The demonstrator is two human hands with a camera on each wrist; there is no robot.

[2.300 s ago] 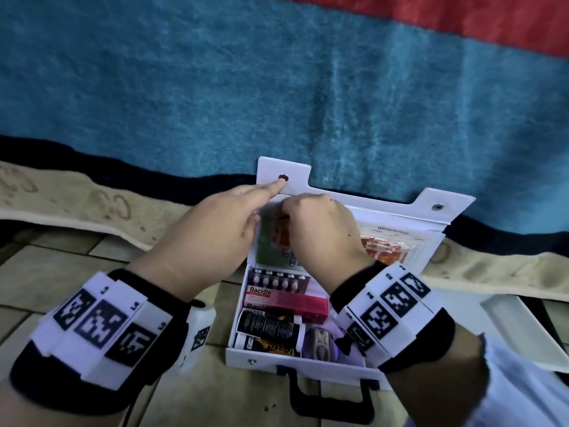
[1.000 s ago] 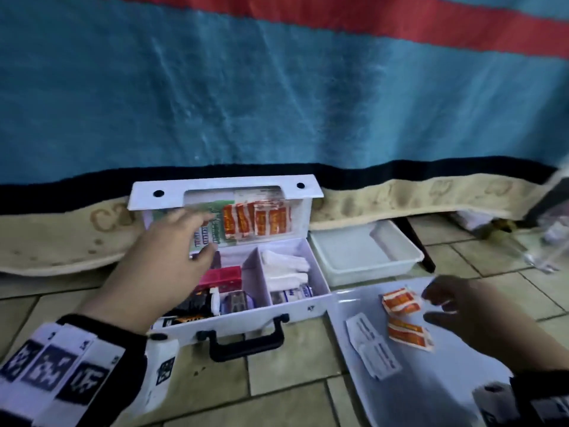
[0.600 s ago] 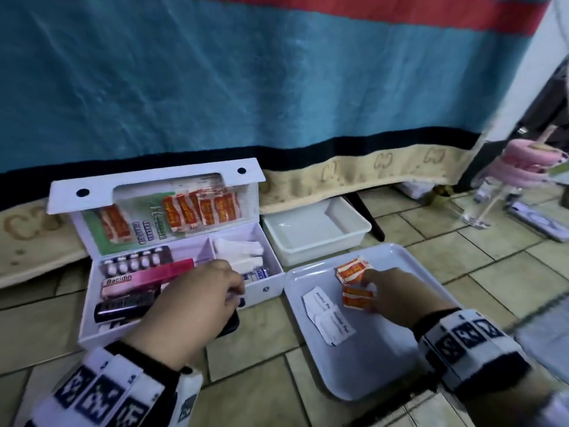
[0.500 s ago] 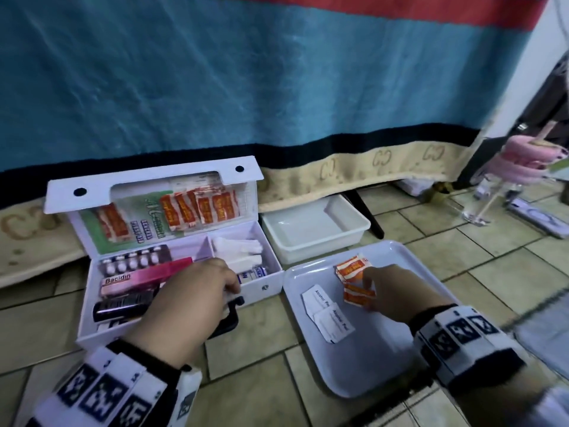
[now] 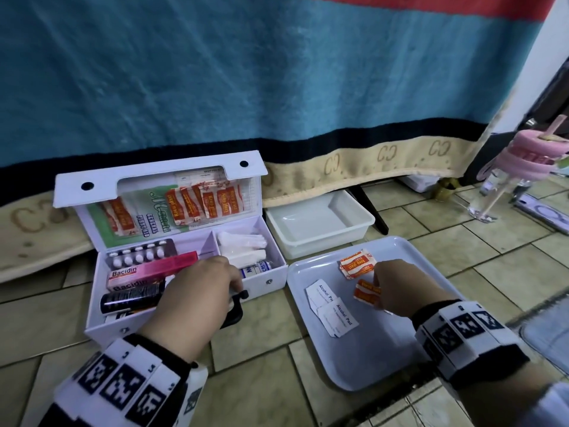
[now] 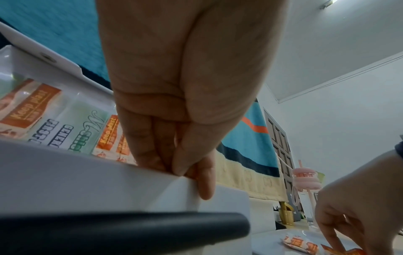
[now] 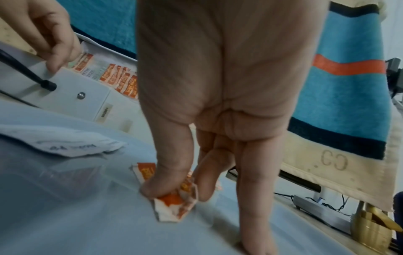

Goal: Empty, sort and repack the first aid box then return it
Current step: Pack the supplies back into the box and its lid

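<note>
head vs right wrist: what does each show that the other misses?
Head only: the box's contents, namely the blister pack, the pink Bacidin carton and a dark tube, plus the two alcohol pads lying flat on the tray.

Right wrist only: the right hand pinching an orange plaster packet between thumb and forefinger, and cables under the blanket's edge.

Both: the left hand on the front wall of the open first aid box, and plasters in its lid.

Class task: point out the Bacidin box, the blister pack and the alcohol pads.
Bacidin box [image 5: 147, 270], head view, on its pink top face.
Blister pack [image 5: 140, 256], head view, on the row of white tablets.
Alcohol pads [image 5: 334, 307], head view, on the nearer white sachet.
</note>
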